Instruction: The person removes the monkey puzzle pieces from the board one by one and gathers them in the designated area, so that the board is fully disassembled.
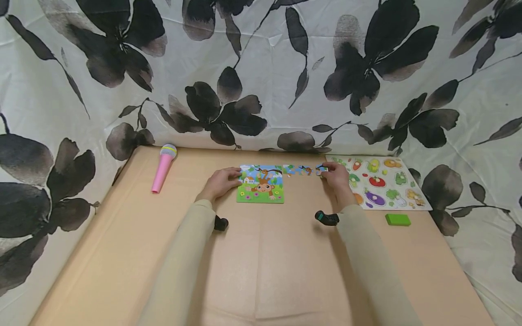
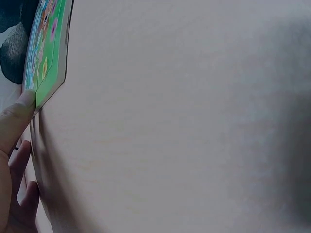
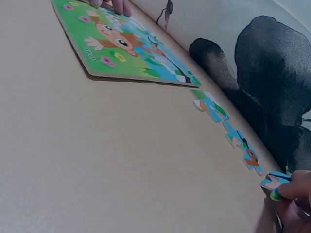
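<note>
The whole far background is taken up by a floral cloth, and the near part of the scene is filled by the tan table. A white vegetable board is laid at the table's far right. Left of it, near the table's far edge, the monkey puzzle board is set flat. Its left side is touched by the left hand, whose thumb is rested on a corner and whose fingers are left uncurled, not wrapped round it. By the right hand, beyond the row's far end, a piece is pinched between thumb and finger. Far left, a pink microphone is laid, and below the vegetable board a green block is seen. Several loose puzzle pieces are lined up from the puzzle board's upper right corner toward the right hand, and the pinched piece is held at their end.

The step in hand is judged to be the ordering of pieces in that row. For the next move, the held piece needs to be turned squarely and lowered beside its neighbour, with the board kept steady.
</note>
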### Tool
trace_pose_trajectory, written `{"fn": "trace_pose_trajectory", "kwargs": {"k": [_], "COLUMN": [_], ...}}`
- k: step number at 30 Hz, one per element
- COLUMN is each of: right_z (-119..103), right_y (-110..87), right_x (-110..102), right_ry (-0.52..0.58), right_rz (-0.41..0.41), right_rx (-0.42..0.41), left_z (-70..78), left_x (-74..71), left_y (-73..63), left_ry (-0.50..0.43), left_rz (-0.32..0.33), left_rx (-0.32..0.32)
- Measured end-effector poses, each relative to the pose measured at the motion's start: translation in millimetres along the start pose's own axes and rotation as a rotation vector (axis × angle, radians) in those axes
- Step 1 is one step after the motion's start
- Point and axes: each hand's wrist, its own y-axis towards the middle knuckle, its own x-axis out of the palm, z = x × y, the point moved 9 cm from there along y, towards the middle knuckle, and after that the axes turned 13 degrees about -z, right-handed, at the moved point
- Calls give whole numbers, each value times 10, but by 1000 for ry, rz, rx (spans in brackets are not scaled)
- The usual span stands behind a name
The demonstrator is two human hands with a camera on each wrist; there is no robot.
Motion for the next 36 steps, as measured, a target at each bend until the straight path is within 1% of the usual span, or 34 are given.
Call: {"fn": "trace_pose_trajectory", "kwargs": {"k": [5,9,17,23,30,36], "right_z": [-95,-157,-172,-164,-149,-143], "right_y": [-13,-32,-39,-46,-63,-73], "right_x": [29,48,50,43,42,40], "right_ry": [-199,-258,-275,-310,-298,-294], "right_rz": [-5,15,52,85,80,84], "right_rx": [-30,-47,-26,-47,-65,-57], "left_z": [-1,0,-3,-19,-26,-20], "left_x": [1,-2,-6,-2,1,5], "left_y": [10,11,7,22,20,19], "left_ry": [-8,-9,2,5,1,6], "left_rz": [0,0,0,-1,2,2], "left_rx": [-2,-1,-2,-4,-4,-5]}}
